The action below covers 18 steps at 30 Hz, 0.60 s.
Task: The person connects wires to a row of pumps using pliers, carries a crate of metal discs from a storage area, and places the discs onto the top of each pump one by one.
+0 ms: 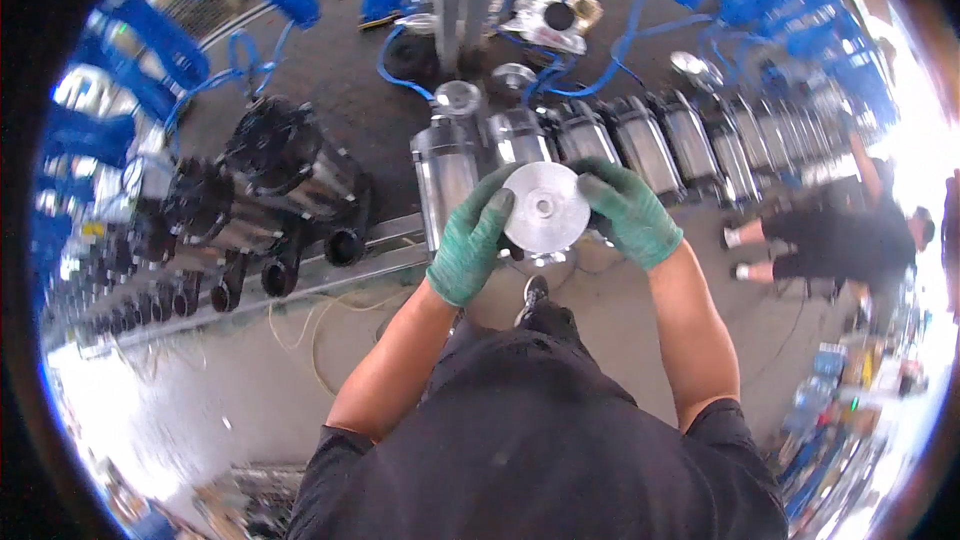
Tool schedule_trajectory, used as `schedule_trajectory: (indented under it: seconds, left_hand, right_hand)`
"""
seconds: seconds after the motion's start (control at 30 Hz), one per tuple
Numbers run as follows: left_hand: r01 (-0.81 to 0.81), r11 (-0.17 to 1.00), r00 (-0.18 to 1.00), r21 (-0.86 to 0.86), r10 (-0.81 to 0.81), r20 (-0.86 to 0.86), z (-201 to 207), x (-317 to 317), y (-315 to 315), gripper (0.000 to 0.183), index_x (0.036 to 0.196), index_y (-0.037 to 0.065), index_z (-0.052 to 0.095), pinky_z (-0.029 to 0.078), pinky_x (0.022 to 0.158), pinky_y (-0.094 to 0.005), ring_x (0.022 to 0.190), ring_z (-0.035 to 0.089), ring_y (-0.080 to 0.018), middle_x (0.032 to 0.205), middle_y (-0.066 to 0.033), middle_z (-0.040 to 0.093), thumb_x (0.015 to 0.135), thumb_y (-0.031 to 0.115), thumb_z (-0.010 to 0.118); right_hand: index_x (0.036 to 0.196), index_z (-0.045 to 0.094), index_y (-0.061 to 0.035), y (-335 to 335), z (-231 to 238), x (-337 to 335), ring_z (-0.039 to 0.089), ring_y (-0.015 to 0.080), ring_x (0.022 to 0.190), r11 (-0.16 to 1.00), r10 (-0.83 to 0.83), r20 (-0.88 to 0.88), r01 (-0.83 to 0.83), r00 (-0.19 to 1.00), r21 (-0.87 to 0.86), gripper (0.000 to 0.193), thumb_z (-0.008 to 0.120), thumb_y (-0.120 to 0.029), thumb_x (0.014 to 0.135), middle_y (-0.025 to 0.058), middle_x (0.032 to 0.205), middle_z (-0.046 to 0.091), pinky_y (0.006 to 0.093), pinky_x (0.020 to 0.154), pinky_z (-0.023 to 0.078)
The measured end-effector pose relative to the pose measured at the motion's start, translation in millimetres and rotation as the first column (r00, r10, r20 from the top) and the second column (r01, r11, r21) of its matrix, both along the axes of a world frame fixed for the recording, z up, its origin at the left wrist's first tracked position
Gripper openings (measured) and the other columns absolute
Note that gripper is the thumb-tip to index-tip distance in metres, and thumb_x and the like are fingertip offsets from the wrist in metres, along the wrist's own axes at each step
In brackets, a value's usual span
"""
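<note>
Between my two hands is a round silver metal disc [546, 230] with a small hole at its centre, held level in front of my body. My left hand [474, 235], in a green knitted glove with grey fingertips, grips its left edge. On the opposite edge my right hand [632, 212], gloved the same way, closes round the rim. Just beyond them stands a row of metal cylinders with dark end parts; the nearest cylinder [446, 175] is beside my left hand. A rounded silver part [458, 98] sits behind it.
Larger pumps with black tops [290, 155] line the bench to the left. Blue air hoses [625, 50] hang and loop over the dark bench top. A grey metal post [460, 5] rises at the back. Another person [840, 240] stands at the right. A thin hose [318, 340] lies on the floor.
</note>
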<state>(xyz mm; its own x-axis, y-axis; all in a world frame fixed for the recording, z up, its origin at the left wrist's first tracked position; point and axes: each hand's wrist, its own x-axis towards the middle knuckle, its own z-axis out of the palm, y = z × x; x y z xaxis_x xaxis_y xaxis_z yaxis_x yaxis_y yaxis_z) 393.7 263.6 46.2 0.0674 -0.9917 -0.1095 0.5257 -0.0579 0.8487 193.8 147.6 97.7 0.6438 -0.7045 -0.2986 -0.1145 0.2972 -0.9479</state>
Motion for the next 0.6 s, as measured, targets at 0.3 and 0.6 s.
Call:
schedule_trajectory:
  seconds: [0.3, 0.6]
  left_hand:
    - [0.164, 0.986, 0.982, 0.031, -0.166, 0.087, -40.3, -111.3, -28.1, 0.04, 0.132, 0.0, 0.057, 0.05, 0.092, -0.0272, 0.106, 0.058, -0.0116, 0.116, -0.0065, 0.064, 0.104, 0.028, 0.059]
    - [0.26, 0.945, 0.828, 0.198, -0.323, 0.459, -88.0, -163.4, -79.6, 0.035, 0.134, 0.001, 0.054, 0.055, 0.085, -0.0299, 0.102, 0.062, -0.0155, 0.12, -0.0089, 0.065, 0.101, 0.011, 0.06]
  right_hand:
    - [0.153, 0.039, -0.0062, 79.9, -87.6, -104.1, 0.056, 0.0221, 0.126, 0.948, -0.277, 0.264, 0.308, 0.924, -0.083, 0.064, 0.067, -0.023, 0.098, 0.008, 0.143, 0.053, 0.0394, 0.104, 0.049]
    - [0.147, 0.045, -0.0024, 62.4, -141.3, -187.7, 0.062, 0.0249, 0.118, 0.814, -0.58, 0.42, 0.509, 0.698, 0.279, 0.056, 0.064, -0.025, 0.099, 0.0095, 0.134, 0.06, 0.0394, 0.095, 0.056]
